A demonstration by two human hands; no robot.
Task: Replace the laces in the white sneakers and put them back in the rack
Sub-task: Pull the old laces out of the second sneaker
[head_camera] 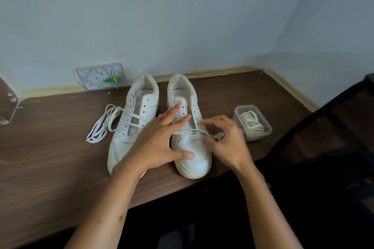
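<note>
Two white sneakers on a brown table (50, 157), toes near, heels toward the far wall. Left sneaker (129, 127) partly unlaced: old lace (101, 125) out of the far eyelets, crossing only a few rows near the toe, the rest trailing in loose loops on the table to its left. Right sneaker (190, 133) with far eyelets bare as well, lace (204, 132) crossed only at the rows nearest the toe.

Left hand (159, 139) spread flat over the right sneaker, fingers straight, fingertips up the tongue, thumb on the toe cap, pressing to steady, nothing gripped. Right hand (224, 137) just right of the lacing, fingers curled, thumb and forefinger seemingly pinching the lace at the near eyelets; exact contact hard to make out.

Clear tub (263, 127) to the right, near that sneaker but apart, holding coiled cream laces (252, 122), probably the replacements, untouched.

Progress judged early: stripping of old laces under way on both sneakers, finished on neither. Left to do: pull out the remaining rows, thread fresh laces through both, return the pair to the rack. Dark frame at far right possibly the rack; cannot tell.
</note>
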